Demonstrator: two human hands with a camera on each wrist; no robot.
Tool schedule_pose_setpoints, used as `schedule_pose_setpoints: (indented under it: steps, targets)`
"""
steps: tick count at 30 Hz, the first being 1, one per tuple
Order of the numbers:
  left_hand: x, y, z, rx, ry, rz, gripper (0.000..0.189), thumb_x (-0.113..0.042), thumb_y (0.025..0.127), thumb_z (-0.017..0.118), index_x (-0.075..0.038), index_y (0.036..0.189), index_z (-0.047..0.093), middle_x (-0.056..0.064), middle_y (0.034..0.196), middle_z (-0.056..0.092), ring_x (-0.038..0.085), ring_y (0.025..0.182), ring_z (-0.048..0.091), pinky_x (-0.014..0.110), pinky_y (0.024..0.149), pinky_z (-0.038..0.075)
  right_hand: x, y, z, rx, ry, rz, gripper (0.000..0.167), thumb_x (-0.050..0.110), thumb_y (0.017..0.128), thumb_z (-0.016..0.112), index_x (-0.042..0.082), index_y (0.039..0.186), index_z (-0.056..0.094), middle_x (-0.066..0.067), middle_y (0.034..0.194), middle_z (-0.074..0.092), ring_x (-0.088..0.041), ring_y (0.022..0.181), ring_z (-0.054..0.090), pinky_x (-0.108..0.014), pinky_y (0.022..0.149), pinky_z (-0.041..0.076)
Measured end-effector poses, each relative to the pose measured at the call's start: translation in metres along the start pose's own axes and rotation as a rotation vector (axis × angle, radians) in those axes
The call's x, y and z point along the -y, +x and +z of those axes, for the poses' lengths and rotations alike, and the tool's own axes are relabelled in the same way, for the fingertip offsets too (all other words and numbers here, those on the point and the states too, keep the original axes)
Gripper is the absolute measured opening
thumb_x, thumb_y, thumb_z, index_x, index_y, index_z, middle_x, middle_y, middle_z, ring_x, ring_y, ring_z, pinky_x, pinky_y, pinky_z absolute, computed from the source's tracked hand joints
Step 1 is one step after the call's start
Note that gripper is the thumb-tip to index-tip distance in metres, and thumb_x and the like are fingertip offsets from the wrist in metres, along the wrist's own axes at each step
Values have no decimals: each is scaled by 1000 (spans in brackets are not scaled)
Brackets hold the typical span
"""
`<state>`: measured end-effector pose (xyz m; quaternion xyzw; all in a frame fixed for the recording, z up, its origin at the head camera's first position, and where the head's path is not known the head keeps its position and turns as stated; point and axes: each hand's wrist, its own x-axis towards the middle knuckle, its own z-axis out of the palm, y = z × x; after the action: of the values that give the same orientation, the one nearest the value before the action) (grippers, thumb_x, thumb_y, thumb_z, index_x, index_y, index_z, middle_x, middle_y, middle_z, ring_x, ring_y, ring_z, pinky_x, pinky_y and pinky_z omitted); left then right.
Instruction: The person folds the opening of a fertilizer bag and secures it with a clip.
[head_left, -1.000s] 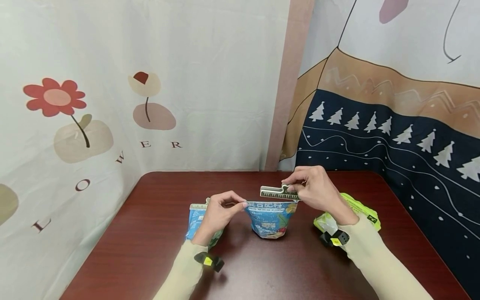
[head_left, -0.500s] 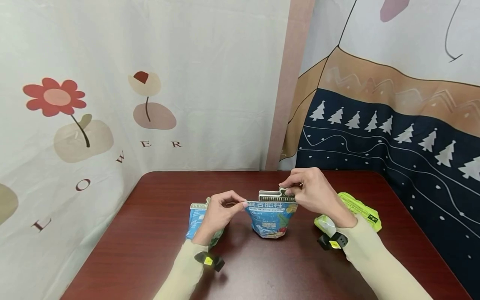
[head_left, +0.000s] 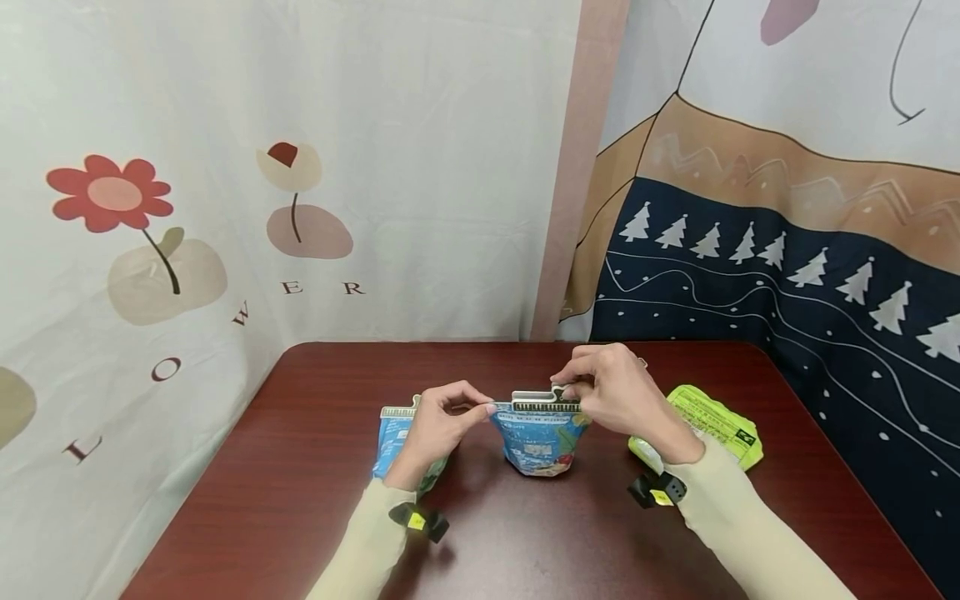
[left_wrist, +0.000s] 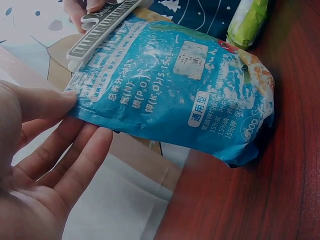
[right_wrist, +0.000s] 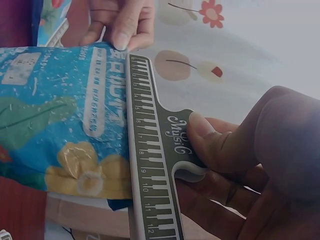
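The thumb and fingers of the right hand (head_left: 617, 390) pinch the raised handle of a long clip, pale-framed with a dark piano-key face (right_wrist: 145, 132), while the left hand (head_left: 441, 423) grips the upper left corner of a blue plastic bag printed with white lettering and a yellow flower (head_left: 538, 442) between thumb and forefinger, its remaining fingers loosely extended beside the bag in the left wrist view. A second ago the clip stands above the bag's top edge and farther to the right; now the right hand has come down and leftward, and the clip lies along that edge, covering part of the lettering there. The left hand stays at its corner, so the bag's mouth remains stretched flat between the hands. I judge that this turns the work from lining up to seating the clip over the mouth, though whether its two sides bite on the plastic yet I cannot tell. In the right wrist view one end of the clip overshoots the bag's side edge, while the other reaches close to the left thumb. The bag stands near the middle of the dark red-brown wooden tabletop (head_left: 255, 508). Partly behind the left hand is a second blue bag (head_left: 393, 435), already clipped along its top; beyond the right forearm lies a lime-green plastic packet (head_left: 718, 423).
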<state>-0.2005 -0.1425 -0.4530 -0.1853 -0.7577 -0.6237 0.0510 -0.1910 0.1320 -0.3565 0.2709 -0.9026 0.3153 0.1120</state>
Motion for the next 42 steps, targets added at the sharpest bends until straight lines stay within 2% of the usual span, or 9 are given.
schedule_pose_setpoints:
  steps: [9,12,16,21,25,31,33,38,42]
  targets:
    - [-1,1,-1,4,-6,-30,10,-17,89,82,-10,95,81,13,94,79,39,84,74,28,67,59,2,1,11,-12,-8,-18,27,-7,82,73,16,91,84,9,77,68,-9,66,50,-23,54,44]
    - [-1,0,-2,3,3,-43,11,-19,88,82,-11,96,81,12,94,79,29,83,75,26,66,56,4,1,14,-9,-2,-15,26,-6,82,74,17,90,84,9,78,69,-7,67,52,-23,55,46]
    - [-1,0,-4,8,7,-68,12,-19,88,82,-10,97,81,12,96,79,18,84,75,27,71,57,6,3,19,-11,3,-19,24,-6,82,75,16,90,84,9,78,68,-7,65,52,-23,55,45]
    - [-1,0,-6,39,-47,-115,10,-13,91,78,-7,99,79,16,98,78,29,87,76,29,76,61,9,5,24,-27,-1,-42,22,-5,81,76,15,88,84,9,76,67,-6,59,49,-22,51,42]
    - [0,1,-6,53,-82,-117,10,-6,92,75,-4,102,76,17,97,76,34,86,76,32,78,62,11,6,28,-29,4,-40,21,-4,81,77,14,89,84,9,76,67,-5,59,50,-22,51,44]
    - [0,2,-7,74,-170,-118,20,3,90,74,3,109,69,12,96,72,39,87,74,54,86,60,14,8,32,-17,0,-24,20,-3,81,77,14,89,83,10,76,67,-5,61,51,-23,53,45]
    - [-1,2,-7,80,-169,-124,22,3,90,74,2,111,69,10,98,72,33,88,75,52,86,61,15,8,33,-18,-3,-20,20,-3,81,77,14,89,83,10,76,67,-5,61,52,-23,53,45]
    - [-1,0,-10,114,-127,-121,27,4,87,75,-2,113,70,13,103,72,19,92,71,30,79,61,17,8,34,-22,0,-18,21,-4,81,76,15,88,83,10,77,67,-2,61,54,-22,54,47]
    - [-1,0,-11,153,-145,-118,28,7,88,73,0,115,69,19,108,70,19,96,71,31,82,62,18,8,36,-25,-12,-21,21,-3,81,76,15,88,83,11,77,67,-3,61,53,-22,54,46]
